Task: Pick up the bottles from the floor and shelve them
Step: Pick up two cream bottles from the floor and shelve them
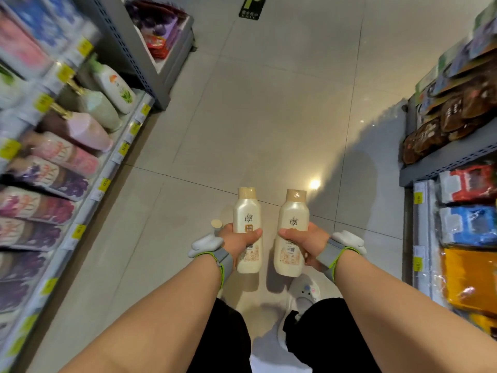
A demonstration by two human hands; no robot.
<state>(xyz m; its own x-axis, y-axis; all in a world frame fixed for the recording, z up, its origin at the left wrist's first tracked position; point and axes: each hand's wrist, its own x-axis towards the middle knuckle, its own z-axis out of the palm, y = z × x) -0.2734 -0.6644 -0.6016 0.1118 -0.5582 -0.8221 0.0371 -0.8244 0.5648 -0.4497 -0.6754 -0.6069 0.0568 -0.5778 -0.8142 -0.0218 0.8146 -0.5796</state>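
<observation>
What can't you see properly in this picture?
- Left shelf goods, head view: motion blur, so labels are unreadable.
- Small cap-like thing beside the left hand: mostly hidden behind it.
- Left bottle and right bottle: small print too tiny.
- Right hand fingers: behind its bottle.

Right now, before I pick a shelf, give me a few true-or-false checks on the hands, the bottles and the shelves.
1. Each hand grips one cream bottle: left hand on the left bottle, right hand on the right bottle. True.
2. Both bottles lie on the floor. False: both are held above it.
3. The bottle caps point away from the person. True.
4. Pump bottles stand on the right shelving. False: they are on the left; the right holds packaged goods.
</observation>
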